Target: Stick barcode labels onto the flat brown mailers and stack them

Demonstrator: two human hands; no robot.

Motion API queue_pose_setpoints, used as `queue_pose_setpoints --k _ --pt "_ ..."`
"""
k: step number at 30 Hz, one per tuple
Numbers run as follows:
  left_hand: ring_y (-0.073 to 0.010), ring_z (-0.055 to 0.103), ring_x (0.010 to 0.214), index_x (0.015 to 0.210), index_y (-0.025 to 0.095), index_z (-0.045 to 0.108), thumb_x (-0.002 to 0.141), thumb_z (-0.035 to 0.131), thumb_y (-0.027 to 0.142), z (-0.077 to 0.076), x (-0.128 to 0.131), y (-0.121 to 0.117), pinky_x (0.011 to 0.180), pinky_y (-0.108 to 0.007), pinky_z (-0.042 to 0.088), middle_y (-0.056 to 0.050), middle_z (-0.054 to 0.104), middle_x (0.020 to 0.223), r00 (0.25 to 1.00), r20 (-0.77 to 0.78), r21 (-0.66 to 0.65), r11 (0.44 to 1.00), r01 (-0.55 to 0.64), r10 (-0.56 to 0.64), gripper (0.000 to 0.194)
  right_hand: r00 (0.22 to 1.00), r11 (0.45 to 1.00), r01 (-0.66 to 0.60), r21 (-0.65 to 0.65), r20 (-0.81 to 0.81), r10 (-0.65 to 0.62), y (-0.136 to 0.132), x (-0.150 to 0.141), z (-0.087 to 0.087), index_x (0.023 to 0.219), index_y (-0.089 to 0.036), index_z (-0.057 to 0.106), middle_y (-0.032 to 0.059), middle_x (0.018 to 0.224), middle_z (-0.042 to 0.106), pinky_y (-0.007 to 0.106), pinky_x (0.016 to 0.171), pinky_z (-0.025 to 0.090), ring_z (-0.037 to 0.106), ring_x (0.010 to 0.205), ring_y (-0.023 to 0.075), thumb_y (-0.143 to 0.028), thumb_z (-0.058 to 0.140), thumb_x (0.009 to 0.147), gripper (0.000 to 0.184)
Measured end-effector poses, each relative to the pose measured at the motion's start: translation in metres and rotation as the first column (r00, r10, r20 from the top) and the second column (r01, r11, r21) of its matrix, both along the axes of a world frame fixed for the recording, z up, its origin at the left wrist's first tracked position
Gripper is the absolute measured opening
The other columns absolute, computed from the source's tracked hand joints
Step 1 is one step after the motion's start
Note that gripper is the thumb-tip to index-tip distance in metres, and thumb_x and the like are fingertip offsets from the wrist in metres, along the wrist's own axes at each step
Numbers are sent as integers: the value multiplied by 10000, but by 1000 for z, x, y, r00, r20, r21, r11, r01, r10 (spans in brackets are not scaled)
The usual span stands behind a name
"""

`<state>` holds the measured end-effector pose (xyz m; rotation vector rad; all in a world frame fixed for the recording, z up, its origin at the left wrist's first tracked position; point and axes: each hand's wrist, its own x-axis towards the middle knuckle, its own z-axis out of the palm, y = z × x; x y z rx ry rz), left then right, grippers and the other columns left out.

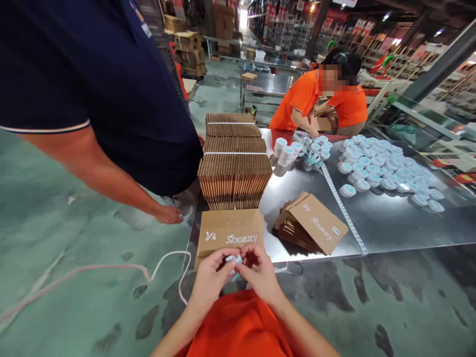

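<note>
Orange shirt (238, 329) beneath, our left hand (211, 273) and right hand (262, 273) pinch a pale piece (233, 259) by the tabletop's (299, 183) near edge, seemingly adjusting it, which calls for steady fingertips next.

The site is a warehouse packing area: tall racks (275, 22) line an aisle at the back, a metal table (386, 220) bears bundled cardboard (235, 171), a printed carton (232, 223) and many small round packs (372, 168), and the green floor (148, 277) shows dark patches.
</note>
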<state>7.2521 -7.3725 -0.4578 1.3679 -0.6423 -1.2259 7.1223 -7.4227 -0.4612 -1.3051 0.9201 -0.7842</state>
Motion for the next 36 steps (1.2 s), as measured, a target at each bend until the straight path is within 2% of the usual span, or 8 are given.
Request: queue_pose_setpoints --k 4,8,13,18,21,26,30,36 --pt "-216 691 907 1086 166 599 649 674 304 -3 0 -2 829 -348 551 -139 618 1273 999 28 -25 999 -38 39 465 1000 999 -25 -21 8 25 1 -2 8 987 -209 592 5 840 569 242 636 449 521 705 124 -362 700 736 313" --pt "-258 673 991 834 163 671 708 642 354 -8 1 -2 847 -372 541 -158 428 1475 974 228 -23 1000 0 5 230 998 997 -50 -62 -52 46 -3 -3 9 885 -194 639 9 773 569 246 600 426 515 660 127 -423 637 804 242" --pt "-287 612 1114 613 205 648 781 551 370 -7 4 -7 949 -398 471 -124 679 1198 896 444 -79 995 66 -24 255 997 993 33 -116 -62 -41 -8 -3 4 742 -193 612 7 719 560 251 606 426 515 662 138 -428 653 788 243" --pt "-246 676 808 580 213 635 765 560 399 -10 2 -11 734 -317 518 -89 745 839 880 474 -85 994 74 -26 272 998 999 44 -31 -44 -45 -6 -2 -1 742 -200 598 -16 670 538 240 547 416 486 572 118 -395 672 760 209" --pt "-227 664 703 542 212 629 758 580 394 -17 0 -11 664 -298 508 -67 731 721 874 485 -80 995 56 -10 286 991 989 93 -116 -85 -103 -17 -4 -3 714 -198 614 2 703 564 243 584 425 516 628 132 -372 645 775 187" --pt "-272 696 859 661 221 722 744 598 418 -37 7 -16 810 -349 522 -79 775 863 893 451 -34 999 9 8 247 918 922 236 -306 -242 -315 -78 -12 -16 588 -189 556 7 668 559 262 658 406 521 701 161 -346 610 731 219" --pt "-283 706 861 764 207 752 740 577 489 -50 17 -23 808 -361 529 -86 780 898 912 410 47 999 -2 -18 333 905 961 68 -268 -389 -172 -121 -10 -30 456 -190 454 -31 493 433 244 557 327 422 551 127 -299 560 699 287" --pt "-272 706 815 754 202 753 732 576 498 -52 17 -26 774 -339 532 -73 783 848 907 421 52 999 -12 -11 345 856 953 -40 -301 -502 -122 -131 -4 -42 463 -174 537 -27 466 488 231 542 323 466 537 130 -210 523 706 246"
